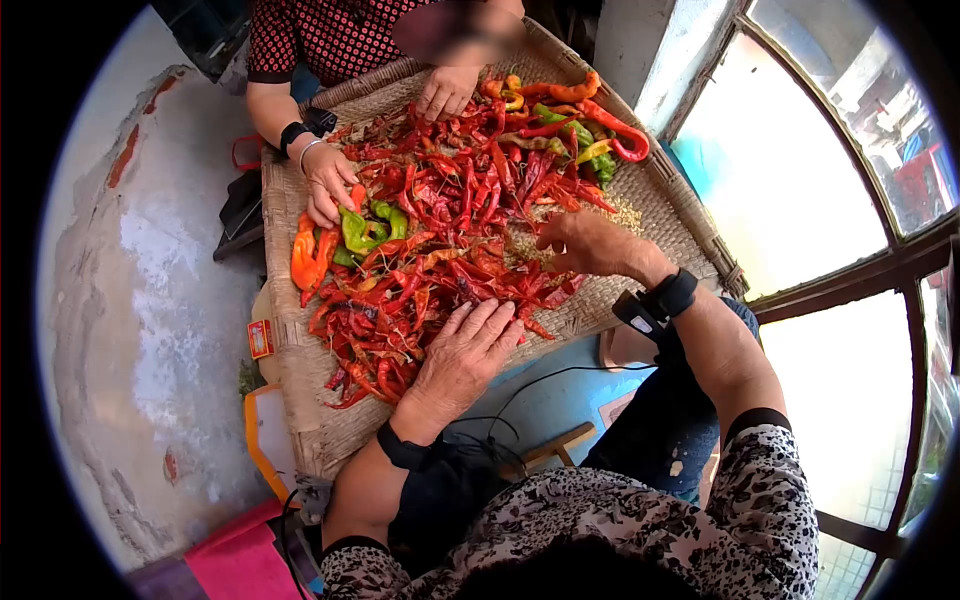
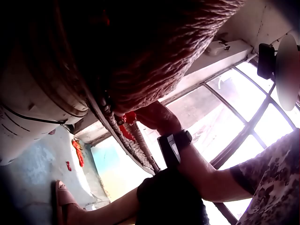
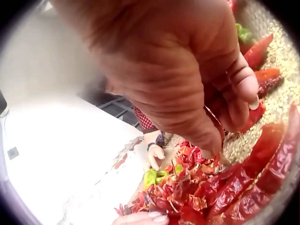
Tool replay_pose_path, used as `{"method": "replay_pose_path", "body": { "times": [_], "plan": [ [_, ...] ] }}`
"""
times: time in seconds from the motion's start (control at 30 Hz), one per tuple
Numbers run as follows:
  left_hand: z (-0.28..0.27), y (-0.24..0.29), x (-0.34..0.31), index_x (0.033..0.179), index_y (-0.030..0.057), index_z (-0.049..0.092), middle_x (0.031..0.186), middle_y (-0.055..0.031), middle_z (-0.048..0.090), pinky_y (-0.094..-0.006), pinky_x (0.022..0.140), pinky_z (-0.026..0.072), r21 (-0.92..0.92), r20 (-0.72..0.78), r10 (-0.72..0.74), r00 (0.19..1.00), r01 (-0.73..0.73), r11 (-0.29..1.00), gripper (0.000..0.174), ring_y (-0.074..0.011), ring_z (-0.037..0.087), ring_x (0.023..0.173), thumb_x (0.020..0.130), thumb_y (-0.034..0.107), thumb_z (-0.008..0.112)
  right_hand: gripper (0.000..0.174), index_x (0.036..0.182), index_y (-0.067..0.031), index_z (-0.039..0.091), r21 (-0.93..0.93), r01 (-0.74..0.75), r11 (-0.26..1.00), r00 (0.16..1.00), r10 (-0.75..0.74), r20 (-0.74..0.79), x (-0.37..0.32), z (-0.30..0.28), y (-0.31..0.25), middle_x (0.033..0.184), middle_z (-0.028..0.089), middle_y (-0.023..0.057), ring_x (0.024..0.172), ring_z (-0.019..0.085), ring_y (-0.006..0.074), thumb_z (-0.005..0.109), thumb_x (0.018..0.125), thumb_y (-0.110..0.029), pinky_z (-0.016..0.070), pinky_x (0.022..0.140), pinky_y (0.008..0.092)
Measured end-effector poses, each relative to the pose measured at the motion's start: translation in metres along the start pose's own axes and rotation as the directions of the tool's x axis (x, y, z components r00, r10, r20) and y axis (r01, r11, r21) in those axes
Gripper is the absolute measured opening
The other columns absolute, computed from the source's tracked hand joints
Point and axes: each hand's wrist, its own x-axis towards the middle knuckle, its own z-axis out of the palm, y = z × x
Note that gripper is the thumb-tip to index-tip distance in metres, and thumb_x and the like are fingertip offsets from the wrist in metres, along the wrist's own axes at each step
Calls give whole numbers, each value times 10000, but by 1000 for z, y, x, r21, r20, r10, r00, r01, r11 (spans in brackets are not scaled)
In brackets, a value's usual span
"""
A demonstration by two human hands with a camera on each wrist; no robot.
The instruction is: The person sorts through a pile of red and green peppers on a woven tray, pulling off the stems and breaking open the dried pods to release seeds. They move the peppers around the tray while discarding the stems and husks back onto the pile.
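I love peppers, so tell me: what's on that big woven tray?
On the tray lie many wrinkled red peppers, a few green peppers and orange peppers, and pale seeds. Whatever lies beneath the thickest heap is covered, so I can't tell.

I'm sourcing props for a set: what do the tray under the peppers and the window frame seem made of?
Tray: woven plant fibre, perhaps reed or bamboo, dull tan; interlaced strands show where it is bare.
Window frame: probably painted, given its dark brown bars; whether wood or metal, I can't tell.
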Motion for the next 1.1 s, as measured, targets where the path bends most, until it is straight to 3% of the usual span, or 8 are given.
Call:
{"method": "replay_pose_path", "body": {
  "times": [0.43, 0.53, 0.67, 0.77, 0.8, 0.87, 0.93, 1.1],
  "plan": [
    [-2, -1, 0, 1233, 59, 563, 1318, -115, 502, -457, 1054, 386, -43, 45, -25, 999, 27, 999, 378, -279, 465, 1241, 859, 107, 581, 84, 854, -56, 644, -446, 10, 895, 960, -133, -246, -7, 0, -21, 701, 613, 131, 694, 625, 324, 617, 798, -114, 508, 638, 413],
    [1, 0, -3, 1264, 66, 551, 1342, -115, 493, -451, 1057, 382, -50, 67, -20, 998, 23, 998, 416, -277, 457, 1258, 853, 118, 597, 122, 780, -40, 659, -163, 43, 986, 990, -64, -125, -17, -27, -17, 720, 654, 115, 689, 632, 303, 673, 778, -161, 493, 600, 383],
    [3, 0, -4, 1289, 77, 533, 1365, -117, 481, -452, 1064, 373, -65, 81, -16, 997, 21, 998, 425, -280, 438, 1283, 871, 120, 589, 122, 844, -19, 683, 92, -67, 993, 953, 91, -290, -23, -55, -21, 723, 656, 97, 652, 624, 193, 670, 812, -137, 488, 604, 329],
    [3, 1, -3, 1298, 77, 523, 1371, -117, 477, -453, 1066, 371, -58, 102, -19, 995, 25, 998, 433, -286, 434, 1286, 873, 119, 586, 227, 986, -5, 638, 323, 98, 941, 646, 186, -740, -16, -52, -21, 725, 638, 125, 659, 625, 259, 665, 817, -154, 491, 614, 358],
    [3, 1, -4, 1305, 78, 515, 1368, -117, 481, -453, 1067, 370, -77, 99, -28, 995, 36, 996, 439, -292, 434, 1286, 874, 118, 583, 227, 986, -5, 638, 324, 101, 941, 645, 186, -741, -18, -51, -20, 725, 638, 125, 659, 625, 259, 665, 817, -154, 491, 614, 358],
    [4, 0, -4, 1301, 77, 519, 1364, -119, 483, -453, 1067, 370, -82, 96, -31, 995, 38, 996, 431, -294, 437, 1283, 876, 117, 579, 241, 1008, -19, 621, 113, -44, 993, 762, 107, -639, -21, -47, -14, 779, 636, 131, 687, 627, 262, 662, 819, -162, 492, 634, 362],
    [5, 0, -3, 1297, 75, 522, 1361, -122, 486, -454, 1067, 370, -90, 91, -30, 995, 39, 995, 423, -296, 440, 1280, 879, 116, 575, 236, 994, -49, 643, 37, 41, 998, 977, -33, -211, -26, -41, -22, 862, 660, 135, 808, 643, 289, 666, 809, -195, 508, 708, 391],
    [10, -3, -5, 1256, 68, 554, 1344, -124, 501, -460, 1063, 375, -79, 44, 2, 999, 1, 997, 377, -297, 453, 1269, 882, 112, 569, 241, 915, -92, 678, -231, 86, 969, 971, -29, 237, -20, 0, -25, 853, 683, 98, 816, 655, 302, 716, 784, -291, 519, 706, 397]
  ]
}}
